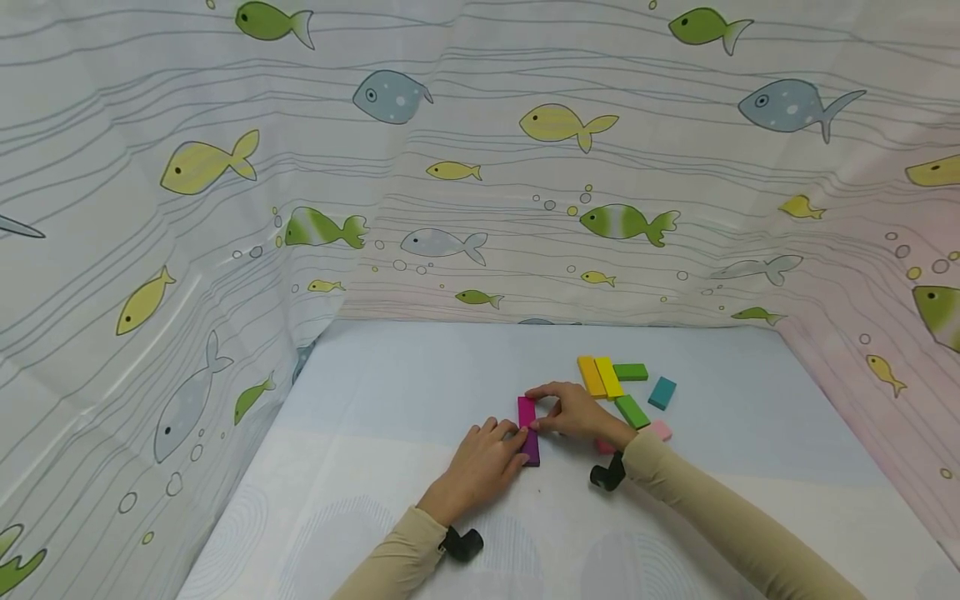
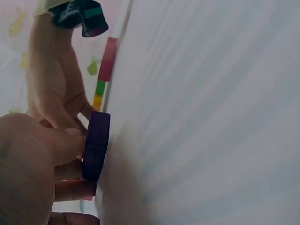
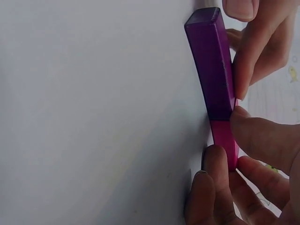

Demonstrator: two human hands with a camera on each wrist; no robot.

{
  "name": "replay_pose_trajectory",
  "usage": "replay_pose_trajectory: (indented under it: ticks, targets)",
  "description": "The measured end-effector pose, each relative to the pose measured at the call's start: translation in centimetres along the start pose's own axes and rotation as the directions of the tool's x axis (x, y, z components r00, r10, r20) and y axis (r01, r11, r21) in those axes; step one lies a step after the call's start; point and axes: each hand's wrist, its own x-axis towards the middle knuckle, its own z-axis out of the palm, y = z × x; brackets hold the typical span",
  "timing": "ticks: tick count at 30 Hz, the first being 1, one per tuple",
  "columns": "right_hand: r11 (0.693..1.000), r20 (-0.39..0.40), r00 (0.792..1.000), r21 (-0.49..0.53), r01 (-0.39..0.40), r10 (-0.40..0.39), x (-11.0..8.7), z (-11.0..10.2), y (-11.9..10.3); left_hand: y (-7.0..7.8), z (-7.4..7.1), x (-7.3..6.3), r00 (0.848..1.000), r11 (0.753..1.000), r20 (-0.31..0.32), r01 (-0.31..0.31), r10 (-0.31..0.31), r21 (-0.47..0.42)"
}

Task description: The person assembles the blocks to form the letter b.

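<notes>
A magenta block [image 1: 527, 409] and a dark purple block [image 1: 532, 451] lie end to end in one line on the table. My right hand [image 1: 573, 412] holds the magenta block, its thumb beside the joint and its fingers round the far end. In the right wrist view the purple block [image 3: 209, 65] meets the magenta block [image 3: 224, 140] just past the right thumb. My left hand [image 1: 483, 457] lies along the left side of the purple block, thumb and fingertips touching it. The left wrist view shows the left thumb against the purple block [image 2: 97, 140].
Beyond the right hand lie orange [image 1: 590, 377] and yellow [image 1: 609, 377] blocks side by side, two green blocks [image 1: 632, 412], a teal block [image 1: 662, 393] and a pink block [image 1: 661, 430]. A red block [image 1: 604, 447] is partly hidden under the right wrist. A fish-print curtain [image 1: 465, 208] surrounds the table.
</notes>
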Motion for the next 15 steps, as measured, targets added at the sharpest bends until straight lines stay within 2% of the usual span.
replay_pose_trajectory:
  ticks: [5,15]
  targets:
    - [1.0,-0.002,1.0,0.001,0.007,-0.007,0.02,0.07,0.06,-0.15,0.17,0.0,1.0,1.0,-0.008,0.001,-0.001,-0.009]
    - [1.0,-0.009,1.0,-0.009,0.021,-0.021,-0.03,0.22,-0.04,-0.36,0.42,0.17,0.998,0.996,-0.057,0.005,-0.01,-0.087]
